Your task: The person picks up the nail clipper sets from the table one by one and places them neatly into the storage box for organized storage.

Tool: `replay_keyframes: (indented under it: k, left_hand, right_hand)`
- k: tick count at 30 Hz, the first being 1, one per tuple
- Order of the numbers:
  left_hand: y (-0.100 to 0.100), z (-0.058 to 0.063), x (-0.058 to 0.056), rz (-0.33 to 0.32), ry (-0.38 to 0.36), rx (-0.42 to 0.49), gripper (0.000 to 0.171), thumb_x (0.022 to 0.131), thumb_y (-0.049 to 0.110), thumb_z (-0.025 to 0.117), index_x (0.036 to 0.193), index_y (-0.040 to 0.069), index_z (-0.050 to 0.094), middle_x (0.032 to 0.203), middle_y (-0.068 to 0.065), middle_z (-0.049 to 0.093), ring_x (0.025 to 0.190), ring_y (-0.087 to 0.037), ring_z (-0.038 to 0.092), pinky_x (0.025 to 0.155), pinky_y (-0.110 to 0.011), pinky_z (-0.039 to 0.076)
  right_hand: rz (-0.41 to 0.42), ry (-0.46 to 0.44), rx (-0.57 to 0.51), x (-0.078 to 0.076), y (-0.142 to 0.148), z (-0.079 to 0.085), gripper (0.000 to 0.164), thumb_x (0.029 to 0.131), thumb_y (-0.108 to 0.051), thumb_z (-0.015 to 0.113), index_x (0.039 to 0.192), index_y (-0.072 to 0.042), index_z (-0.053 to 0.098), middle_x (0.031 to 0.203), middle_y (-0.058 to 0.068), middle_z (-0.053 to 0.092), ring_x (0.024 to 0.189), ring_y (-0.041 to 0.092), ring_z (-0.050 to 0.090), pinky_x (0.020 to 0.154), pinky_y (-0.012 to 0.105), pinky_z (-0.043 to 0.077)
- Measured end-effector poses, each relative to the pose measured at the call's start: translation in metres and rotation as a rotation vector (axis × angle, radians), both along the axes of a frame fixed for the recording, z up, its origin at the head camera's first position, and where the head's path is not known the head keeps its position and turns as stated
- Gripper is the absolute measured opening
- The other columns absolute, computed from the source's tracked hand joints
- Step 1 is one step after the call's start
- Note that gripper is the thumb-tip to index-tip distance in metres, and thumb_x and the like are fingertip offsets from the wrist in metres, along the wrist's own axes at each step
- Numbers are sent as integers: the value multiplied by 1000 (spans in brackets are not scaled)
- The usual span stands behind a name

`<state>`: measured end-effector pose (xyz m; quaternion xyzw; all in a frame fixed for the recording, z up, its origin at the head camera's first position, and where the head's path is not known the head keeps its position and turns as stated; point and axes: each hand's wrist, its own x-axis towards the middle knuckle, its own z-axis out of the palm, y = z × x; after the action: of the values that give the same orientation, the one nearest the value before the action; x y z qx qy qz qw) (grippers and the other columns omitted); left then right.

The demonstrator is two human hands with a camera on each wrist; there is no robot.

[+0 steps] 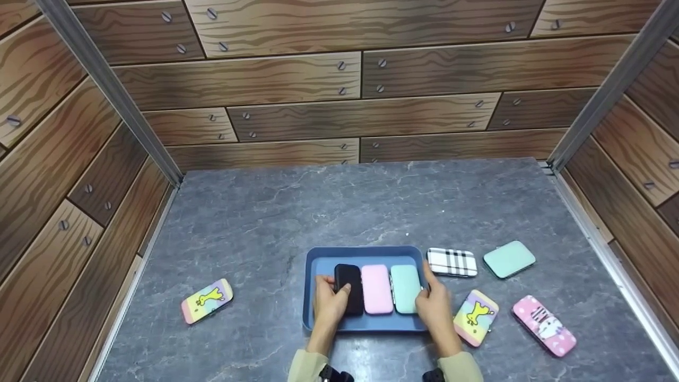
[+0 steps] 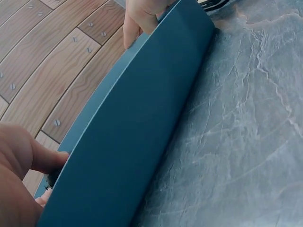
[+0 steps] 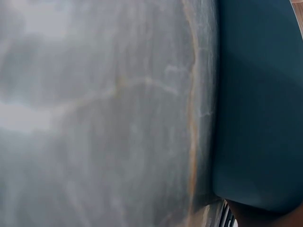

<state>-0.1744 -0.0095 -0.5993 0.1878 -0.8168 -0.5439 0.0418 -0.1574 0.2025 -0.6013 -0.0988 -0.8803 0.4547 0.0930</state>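
Person's L hand [image 1: 330, 305] is reaching into the blue tray [image 1: 366, 252] at its L end & holding the black case [image 1: 348, 277], thumb pressing on top, fingers clamped at its L side. R hand [image 1: 436, 307] is sitting at the tray's R end, index finger pointing away along the R wall, thumb bending in by the R edge of the mint case [image 1: 405, 286]; can't tell if those fingers are gripping the tray, the case or neither. Pink case [image 1: 377, 289] is lying btwn the black & mint ones, all 3 standing lengthwise in a row inside the tray, tray itself resting flat on the grey marbled worktop [image 1: 265, 212]. Just R of tray, the b/w plaid case [image 1: 452, 262] is lying near the far corner, w/ a second mint case [image 1: 509, 259] tilting beyond it. Closer in, a giraffe-print case [image 1: 476, 318] is lying just beside the R hand, & a pink cartoon case [image 1: 544, 326] is lying further R. Another giraffe case [image 1: 207, 301] is resting well apart on the L. Wood-plank-print walls [image 1: 297, 79] are enclosing the worktop at back & both sides.
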Motion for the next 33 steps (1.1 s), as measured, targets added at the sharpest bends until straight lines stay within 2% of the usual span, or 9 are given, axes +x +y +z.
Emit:
replay_keyframes:
  k: [5, 8, 11, 17, 22, 26, 29, 33]
  left_hand:
    - [1, -2, 0, -13, -3, -28, 32, 77, 15, 72, 94, 10, 45, 75, -1, 48, 66, -18, 47, 61, -32, 38]
    - [1, -2, 1, -20, -10, -46, 32, 78, 17, 72, 94, 10, 45, 74, -1, 47, 66, -19, 48, 61, -33, 39]
    - [1, -3, 1, -25, -4, -71, 32, 78, 17, 72, 94, 10, 45, 73, -1, 48, 65, -20, 48, 60, -33, 40]
    - [-1, -5, 2, -17, 26, -145, 32, 76, 17, 73, 93, 9, 47, 75, -2, 50, 68, -20, 51, 60, -35, 43]
    - [-2, -5, 3, -7, 33, -217, 31, 75, 19, 74, 92, 9, 49, 85, -4, 50, 76, -21, 52, 66, -37, 44]
    - [-2, -4, 4, -23, 42, -260, 30, 77, 20, 73, 94, 8, 51, 87, -5, 50, 76, -22, 51, 67, -39, 44]
    - [-2, -4, 5, -33, 59, -270, 31, 77, 20, 74, 95, 7, 52, 86, -5, 49, 76, -23, 51, 68, -39, 44]
    - [-2, -5, 4, -28, 78, -261, 32, 76, 18, 75, 96, 6, 53, 88, -6, 52, 80, -25, 53, 71, -41, 45]
  right_hand:
    - [-3, 6, 3, 0, 0, 0, 63, 82, 12, 44, 143, -5, 38, 139, 20, 43, 55, 18, 34, 49, 26, 31]
    - [-4, 20, 7, 0, 0, 0, 63, 81, 13, 45, 142, -4, 39, 138, 21, 44, 63, 22, 43, 52, 27, 33]
    - [-3, 27, 15, -1, 0, 0, 63, 81, 13, 45, 141, -4, 39, 137, 21, 45, 63, 23, 43, 52, 27, 34]
    - [-2, 18, 19, -1, 0, 0, 63, 81, 13, 45, 141, -5, 39, 138, 20, 45, 55, 17, 34, 49, 26, 32]
    - [-7, 25, 22, -1, -1, -1, 65, 79, 13, 46, 141, -5, 40, 137, 20, 46, 65, 23, 46, 55, 28, 38]
    - [-1, 13, 8, -1, -1, -2, 64, 81, 13, 44, 142, -5, 38, 139, 20, 44, 58, 20, 42, 51, 26, 36]
    - [0, -9, 3, 0, 0, -1, 64, 82, 11, 42, 143, -7, 37, 140, 20, 43, 49, 15, 27, 46, 25, 29]
    - [0, -11, 14, 0, 0, -1, 65, 82, 11, 43, 143, -7, 37, 140, 20, 43, 52, 16, 29, 48, 26, 30]
